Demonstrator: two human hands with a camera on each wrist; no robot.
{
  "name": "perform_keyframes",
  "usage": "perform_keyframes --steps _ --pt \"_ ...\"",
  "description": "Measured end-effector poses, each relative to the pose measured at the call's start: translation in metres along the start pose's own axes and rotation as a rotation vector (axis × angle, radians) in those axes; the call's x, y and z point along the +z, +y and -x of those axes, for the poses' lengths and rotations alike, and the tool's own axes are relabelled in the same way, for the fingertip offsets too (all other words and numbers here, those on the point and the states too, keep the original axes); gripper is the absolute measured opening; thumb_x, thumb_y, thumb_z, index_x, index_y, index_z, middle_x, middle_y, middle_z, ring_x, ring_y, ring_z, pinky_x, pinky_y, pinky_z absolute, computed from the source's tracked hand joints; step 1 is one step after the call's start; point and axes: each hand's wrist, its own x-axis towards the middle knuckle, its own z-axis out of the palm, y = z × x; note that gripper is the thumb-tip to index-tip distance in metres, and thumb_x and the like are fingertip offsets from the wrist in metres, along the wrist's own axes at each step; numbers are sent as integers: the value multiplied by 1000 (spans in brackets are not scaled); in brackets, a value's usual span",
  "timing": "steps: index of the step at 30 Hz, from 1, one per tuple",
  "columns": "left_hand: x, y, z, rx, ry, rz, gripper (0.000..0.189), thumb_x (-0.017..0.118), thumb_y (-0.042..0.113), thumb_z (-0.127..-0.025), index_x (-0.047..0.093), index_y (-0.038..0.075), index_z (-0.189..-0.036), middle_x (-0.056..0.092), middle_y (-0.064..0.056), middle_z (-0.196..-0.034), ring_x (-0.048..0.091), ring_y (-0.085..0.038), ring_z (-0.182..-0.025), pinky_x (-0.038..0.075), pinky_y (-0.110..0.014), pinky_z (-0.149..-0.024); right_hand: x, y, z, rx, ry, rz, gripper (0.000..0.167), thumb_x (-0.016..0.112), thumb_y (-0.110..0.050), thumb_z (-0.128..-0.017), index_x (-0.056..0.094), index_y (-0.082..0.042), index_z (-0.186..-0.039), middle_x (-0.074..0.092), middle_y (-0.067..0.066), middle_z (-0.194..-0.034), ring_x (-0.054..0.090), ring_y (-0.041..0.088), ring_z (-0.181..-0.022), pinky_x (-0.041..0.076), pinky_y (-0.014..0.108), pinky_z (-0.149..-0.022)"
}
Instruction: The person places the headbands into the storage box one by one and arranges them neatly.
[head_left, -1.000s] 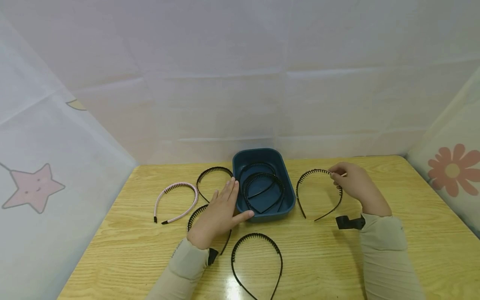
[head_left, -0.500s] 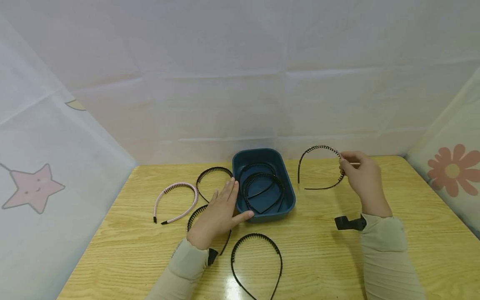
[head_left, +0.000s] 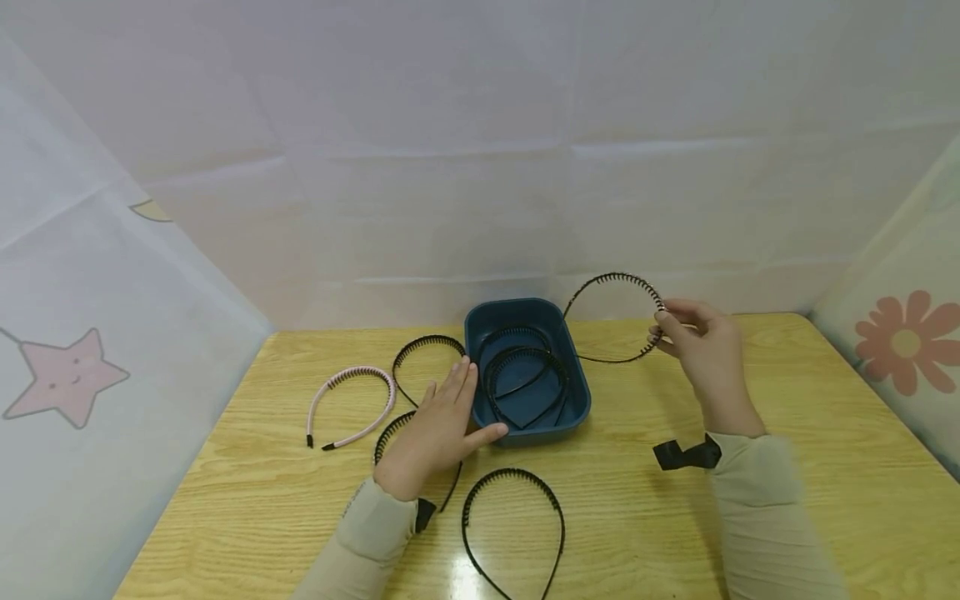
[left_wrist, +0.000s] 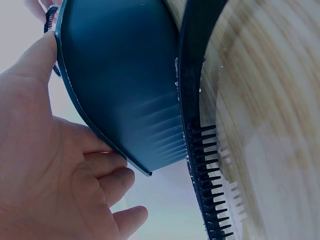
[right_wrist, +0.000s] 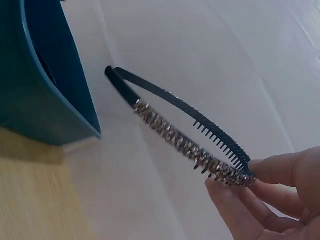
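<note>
My right hand (head_left: pixel 708 354) pinches a black toothed headband between thumb and fingers, raised over the table beside the blue bin (head_left: pixel 555 433). Sparkly stones cover the outer face of this headband (right_wrist: pixel 172 135) in the right wrist view, and its two ends point toward the bin. My left hand (head_left: pixel 435 429) rests against the bin's left rim, fingers straight and thumb stretched along the front corner. Inside the bin lie black headbands (head_left: pixel 525 351), overlapping one another. In the left wrist view the fingers (left_wrist: pixel 107 165) lie along the bin's edge.
A pink headband (head_left: pixel 360 369) lies on the wooden table (head_left: pixel 247 500) at the left. One black headband (head_left: pixel 429 337) sits left of the bin, another (head_left: pixel 386 435) is partly under the left hand, and a third (head_left: pixel 512 472) lies in front. White sheets (head_left: pixel 420 208) stand behind.
My right hand has lifted the headband off the table and carried it left, so its ends now overlap the bin's right edge in the head view. The left hand stays put.
</note>
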Motion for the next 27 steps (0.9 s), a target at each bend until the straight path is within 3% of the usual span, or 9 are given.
perform_keyframes --steps 5,10,16,22,27 --pt "-1 0 -1 8 7 -12 102 51 68 -96 12 2 -162 5 -16 -169 5 -29 -156 11 -58 -124 17 7 1 -18 -72 42 44 68 -19 -100 59 8 -133 66 1 -104 71 12 -90 59 24 -80" --pt "0 1 1 12 -1 -3 102 50 69 -96 12 1 -162 5 -17 -169 7 -30 -156 12 -59 -123 34 17 2 -20 -123 89 40 65 -18 -102 60 7 -133 67 -2 -101 71 11 -89 60 26 -80" --pt "1 1 0 13 6 -2 102 51 69 -96 10 2 -162 5 -17 -169 8 -30 -156 12 -58 -123 54 26 -8 11 -188 123 38 65 -16 -102 62 5 -133 68 7 -103 72 12 -89 61 28 -80" --pt "0 0 -2 6 8 6 103 50 70 -96 11 1 -162 4 -16 -169 7 -30 -156 12 -58 -124 73 26 -26 4 -236 171 34 65 -13 -101 64 4 -131 69 21 -112 72 27 -94 62 32 -79" --pt "0 1 -4 4 14 8 103 51 69 -95 12 1 -162 5 -15 -169 7 -29 -156 12 -58 -124 87 27 -37 -11 -282 284 31 63 -11 -102 66 3 -129 69 24 -113 72 24 -89 63 34 -78"
